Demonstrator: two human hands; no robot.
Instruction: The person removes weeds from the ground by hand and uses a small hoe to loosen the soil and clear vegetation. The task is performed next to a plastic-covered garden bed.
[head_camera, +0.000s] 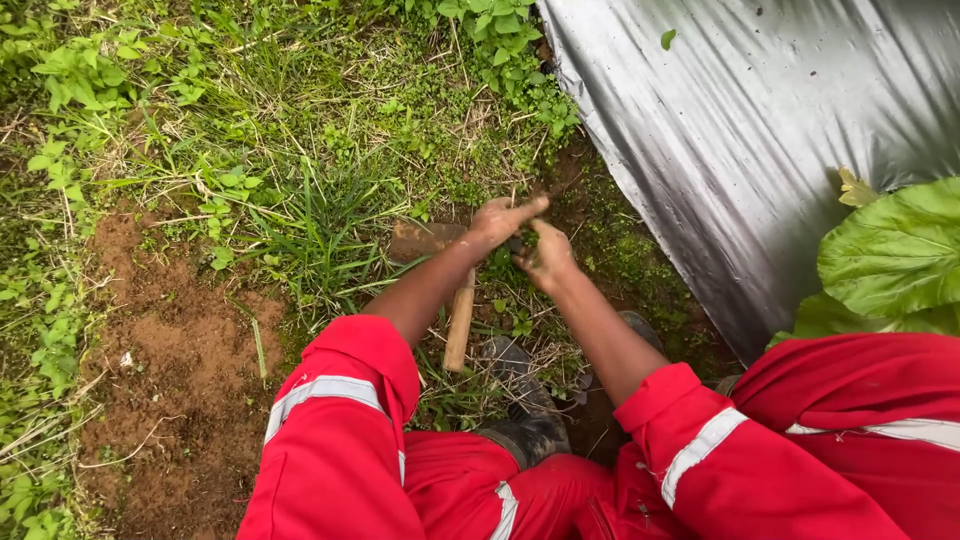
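- Head view, hands: the left hand and the right hand meet just above the middle of the frame, low over the ground, almost touching.
- Left hand: fingers pressed together and stretched toward 2 o'clock, with a bit of weed seemingly pinched under them. The grip itself is hidden, so I cannot tell it for sure.
- Right hand: curled shut around the same clump of weed, knuckles up, green leaves showing at its 9 o'clock side.
- Weed, handling (judgement): light, soft and limp. The stems would tear easily and the leaves may be damp and slippery. The best hold is low at the base, near the soil, not on the leaves.
- Weed, look: small, dark green, short leaves, partly covered by the fingers.
- Hoe: lies on the grass under the left forearm, its pale wooden handle running toward 6 o'clock and its rusty blade at 9 o'clock of the left hand. Neither hand holds it.
- Surroundings: a grey plastic sheet at 2 o'clock, a bare soil patch at 8 o'clock, a dark boot at 6 o'clock.
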